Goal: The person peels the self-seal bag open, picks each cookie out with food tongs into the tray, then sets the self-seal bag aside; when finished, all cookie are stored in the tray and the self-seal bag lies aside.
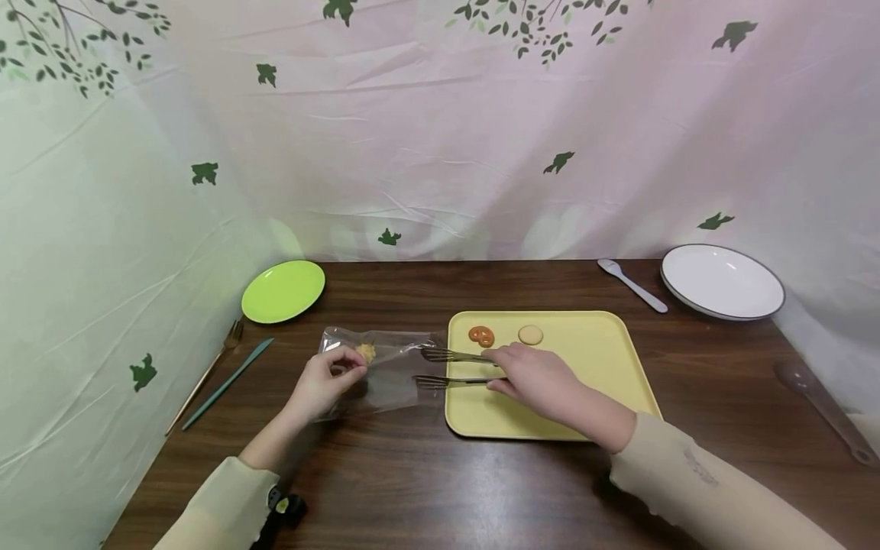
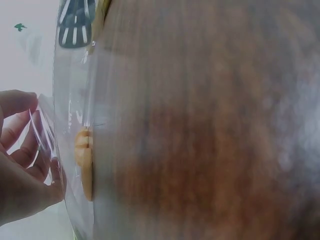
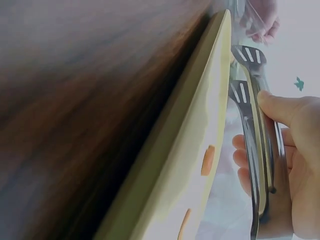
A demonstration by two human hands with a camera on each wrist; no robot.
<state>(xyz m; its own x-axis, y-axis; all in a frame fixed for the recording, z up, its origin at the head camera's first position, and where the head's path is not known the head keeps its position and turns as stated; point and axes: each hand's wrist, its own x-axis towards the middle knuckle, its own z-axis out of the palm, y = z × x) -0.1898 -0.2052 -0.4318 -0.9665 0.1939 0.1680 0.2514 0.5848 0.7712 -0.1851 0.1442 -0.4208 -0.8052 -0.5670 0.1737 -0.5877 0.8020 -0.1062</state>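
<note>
My left hand [image 1: 328, 382] pinches a clear plastic bag [image 1: 392, 389] lying flat left of the yellow tray [image 1: 591, 389]. Inside the bag, beside my fingertips, sits a light-brown cookie [image 1: 366, 351]; the left wrist view shows cookies [image 2: 86, 165] through the plastic. In my right hand [image 1: 539, 382] are metal tongs [image 1: 457, 356] with slotted ends, their two arms spread apart. The tong tips reach left past the tray's edge and overlap the bag's right end, with nothing between them. On the tray lie a brown pretzel-shaped cookie [image 1: 481, 336] and a pale round cookie [image 1: 530, 334].
At the back left is a green plate [image 1: 283, 292], with a fork [image 1: 206, 374] and a teal knife [image 1: 230, 383] in front. White plates [image 1: 722, 281] and a grey-white spoon [image 1: 632, 285] lie at the back right. A brown spoon [image 1: 828, 412] lies along the right edge.
</note>
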